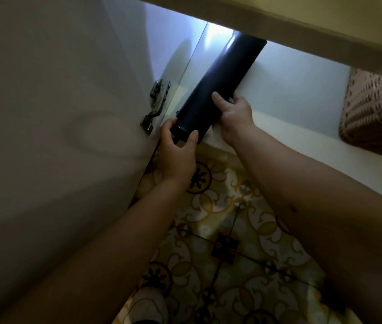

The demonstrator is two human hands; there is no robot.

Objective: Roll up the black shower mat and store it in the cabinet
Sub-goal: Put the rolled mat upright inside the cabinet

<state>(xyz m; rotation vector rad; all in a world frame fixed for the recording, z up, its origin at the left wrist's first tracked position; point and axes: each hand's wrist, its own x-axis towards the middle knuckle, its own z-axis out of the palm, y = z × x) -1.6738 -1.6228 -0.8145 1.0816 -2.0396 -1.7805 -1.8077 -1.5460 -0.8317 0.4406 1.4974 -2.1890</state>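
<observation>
We are storing the rolled black shower mat (220, 83), lying half inside the cabinet (290, 85) along its left wall. Our left hand (177, 155) is cupping its near end, our right hand (235, 113) is gripping its side. Next, probably, pushing it fully in.

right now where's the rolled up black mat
The rolled black mat lies on the cabinet shelf against its left wall, beside the door hinge, with the left hand and right hand gripping its near end.
</observation>
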